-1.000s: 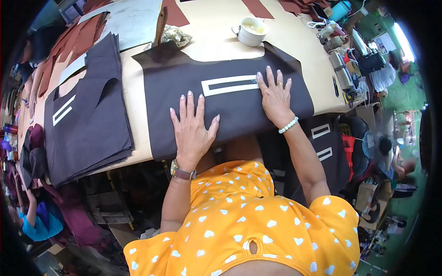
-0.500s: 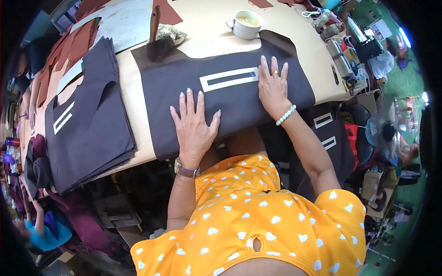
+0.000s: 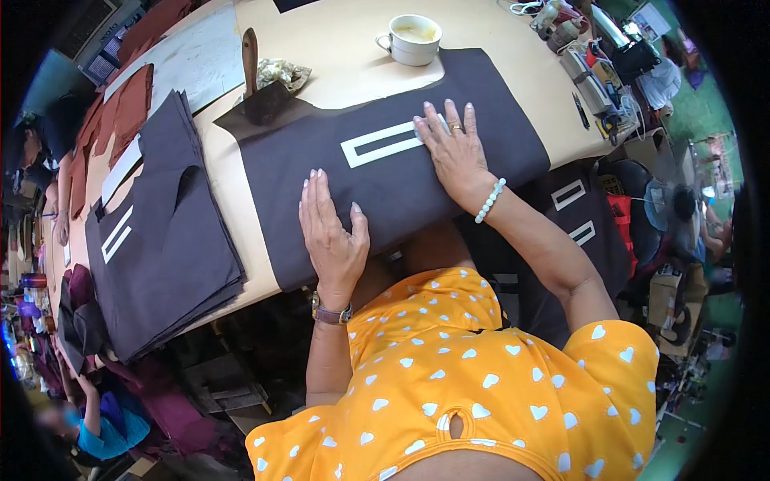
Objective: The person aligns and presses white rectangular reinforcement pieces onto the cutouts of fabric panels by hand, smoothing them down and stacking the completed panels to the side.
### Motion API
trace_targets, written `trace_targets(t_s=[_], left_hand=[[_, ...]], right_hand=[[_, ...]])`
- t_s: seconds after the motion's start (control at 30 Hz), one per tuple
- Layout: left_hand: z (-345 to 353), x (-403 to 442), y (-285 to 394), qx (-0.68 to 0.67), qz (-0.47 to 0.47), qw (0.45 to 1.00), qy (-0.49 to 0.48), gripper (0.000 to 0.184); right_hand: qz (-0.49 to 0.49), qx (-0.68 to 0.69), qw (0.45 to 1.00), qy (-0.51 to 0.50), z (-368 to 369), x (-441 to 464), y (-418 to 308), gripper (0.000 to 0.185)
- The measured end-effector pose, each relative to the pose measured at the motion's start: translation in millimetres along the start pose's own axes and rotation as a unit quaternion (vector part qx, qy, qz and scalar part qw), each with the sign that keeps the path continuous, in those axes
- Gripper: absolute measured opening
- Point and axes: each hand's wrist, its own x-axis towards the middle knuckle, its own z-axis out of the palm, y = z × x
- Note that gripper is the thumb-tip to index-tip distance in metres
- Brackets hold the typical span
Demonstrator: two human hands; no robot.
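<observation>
A dark fabric piece [image 3: 401, 188] lies at the table's near edge, its front part hanging over. On it is a white rectangular frame-shaped strip [image 3: 365, 156]. My right hand [image 3: 459, 156] rests flat on the fabric, fingers stretched, covering the strip's right end. My left hand [image 3: 330, 236] is at the fabric's lower left, palm turned partly sideways, fingers straight and thumb apart; nothing is in it. Whether its edge presses on the cloth I cannot tell. Beyond the fabric stands a white cup [image 3: 414, 50] holding a pale yellowish paste.
Left of me lies a stack of dark fabric pieces [image 3: 160, 240], the top one bearing white strips. A wooden handle [image 3: 250, 60] rises beside a crumpled wrapper [image 3: 282, 74]. Reddish-brown pieces [image 3: 128, 108] lie far left. Tools and bottles [image 3: 589, 76] crowd the right end. Other people sit nearby.
My right hand has slid left onto the strip's right end. My left hand has turned partly on its side, its spread fingers drawn together. The whole view has shifted slightly.
</observation>
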Motion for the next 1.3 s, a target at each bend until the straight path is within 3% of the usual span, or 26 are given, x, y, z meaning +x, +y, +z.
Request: trace_targets(t_s=[0.57,0.7,0.83,0.9,0.93,0.97,1.03,1.1,1.17,1.2,1.27,1.3], left_hand=[[-6,-1,1,-0.102,-0.04,0.993,0.039,0.066],[-3,-2,0,-0.105,-0.05,0.993,0.035,0.068],[-2,-1,2,-0.082,-0.072,0.994,0.016,0.072],[-2,0,2,-0.054,-0.071,0.996,0.005,0.073],[-3,2,2,-0.041,-0.07,0.997,-0.001,0.073],[-4,4,1,-0.055,-0.083,0.995,0.0,0.073],[-11,13,-4,-0.083,-0.109,0.991,0.002,0.072],[-22,23,-25,0.067,-0.091,0.993,0.04,0.067],[-32,32,-55,0.183,-0.151,0.969,0.063,0.069],[-38,36,-63,0.256,-0.173,0.949,0.061,0.064],[-45,44,-71,0.256,-0.195,0.946,0.034,0.051],[-45,45,-77,0.23,-0.194,0.953,0.033,0.048]], right_hand=[[-0.073,0.074,0.991,0.086,-34,15,-73,0.056],[-0.094,0.094,0.989,0.063,-36,16,-74,0.055],[-0.17,0.299,0.938,0.032,-30,17,-54,0.056],[-0.238,0.413,0.879,-0.03,-31,19,-30,0.064],[-0.242,0.505,0.829,0.005,-18,23,-21,0.071],[-0.217,0.518,0.826,0.058,-6,24,-7,0.067],[-0.116,0.619,0.766,0.132,12,25,30,0.061],[0.031,0.513,0.822,0.245,57,31,66,0.05],[0.185,0.408,0.867,0.22,83,29,103,0.056],[0.254,0.395,0.868,0.161,79,25,110,0.059],[0.382,0.362,0.849,0.04,67,20,125,0.065],[0.372,0.395,0.839,0.039,69,21,128,0.066]])
